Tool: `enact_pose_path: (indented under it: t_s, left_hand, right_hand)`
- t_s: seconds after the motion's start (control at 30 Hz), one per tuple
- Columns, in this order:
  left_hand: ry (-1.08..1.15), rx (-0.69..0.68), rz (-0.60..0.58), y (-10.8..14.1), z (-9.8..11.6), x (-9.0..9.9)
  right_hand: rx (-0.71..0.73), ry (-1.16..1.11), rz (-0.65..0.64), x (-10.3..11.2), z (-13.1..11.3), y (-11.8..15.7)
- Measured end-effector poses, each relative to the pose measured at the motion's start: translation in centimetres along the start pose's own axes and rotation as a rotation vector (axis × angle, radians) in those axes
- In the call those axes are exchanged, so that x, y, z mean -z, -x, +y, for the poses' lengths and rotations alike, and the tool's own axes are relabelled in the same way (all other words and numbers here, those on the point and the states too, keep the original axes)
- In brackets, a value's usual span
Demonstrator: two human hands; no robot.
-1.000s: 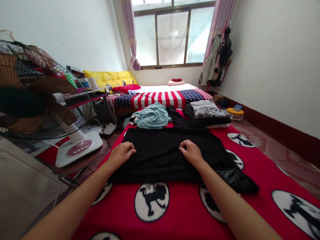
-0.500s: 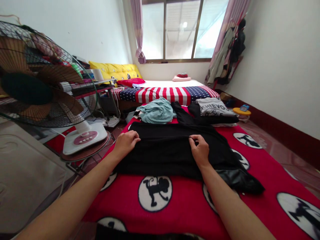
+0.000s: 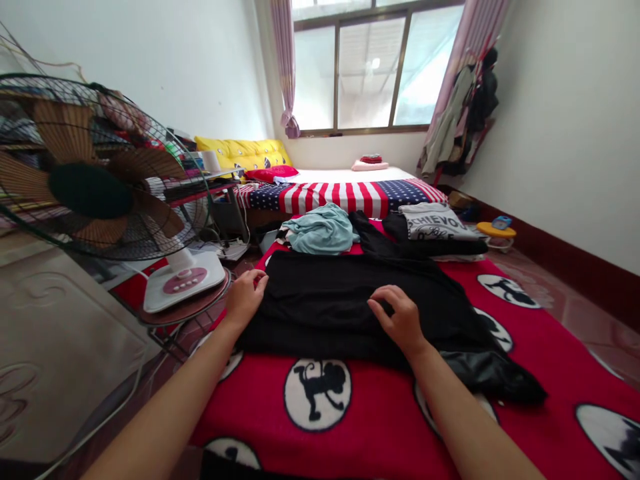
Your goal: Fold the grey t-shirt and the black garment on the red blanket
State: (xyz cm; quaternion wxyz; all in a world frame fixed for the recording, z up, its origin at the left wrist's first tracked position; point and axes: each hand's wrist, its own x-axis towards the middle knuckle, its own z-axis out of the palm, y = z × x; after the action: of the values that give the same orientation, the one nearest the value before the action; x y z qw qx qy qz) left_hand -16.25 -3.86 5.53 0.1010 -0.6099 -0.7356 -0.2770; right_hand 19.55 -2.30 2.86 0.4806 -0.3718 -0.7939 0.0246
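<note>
A black long-sleeved top (image 3: 320,327) lies spread on a red blanket (image 3: 390,440) printed with monkey figures in white circles. One sleeve stretches away from me. The other, partly shiny like leather, reaches toward the lower right. My left hand (image 3: 245,297) hovers at the top's left edge, fingers loosely bent and apart, holding nothing. Over the middle of the top is my right hand (image 3: 403,317), its thumb and forefinger curved with a gap between them and no cloth caught there. A low crease runs across the fabric between both hands.
Beyond the top lie a crumpled light-blue garment (image 3: 323,230) and a folded pile with a grey printed shirt (image 3: 437,221). A fan (image 3: 185,280) stands on a stool at left. Behind is a bed with a striped, starred cover (image 3: 330,197). A yellow stool (image 3: 495,230) is at right.
Both hands have let go of the black top's fabric and lifted slightly off it. The raised ridge of cloth between them has sunk flatter. The camera view has tipped up a little.
</note>
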Motion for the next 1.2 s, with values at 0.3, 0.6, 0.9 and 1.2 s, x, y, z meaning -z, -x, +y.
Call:
enact_pose_path:
  t_s: [0.3, 0.6, 0.9, 1.2]
  left_hand:
    - [-0.032, 0.135, -0.226, 2.6, -1.3, 1.1]
    - [0.139, 0.139, -0.192, 1.5, -2.7, 0.5]
    - [0.168, -0.266, -0.204, 2.8, 2.7, -0.4]
    - [-0.03, -0.178, -0.529, 2.3, 4.5, -1.7]
  right_hand:
    - [0.049, 0.101, -0.43, -2.4, -3.8, 1.1]
    - [0.013, 0.09, -0.41, -2.2, -3.8, 1.3]
    - [0.011, 0.085, -0.435, -2.0, -4.3, 1.3]
    - [-0.003, 0.085, -0.418, -2.0, -4.6, 1.5]
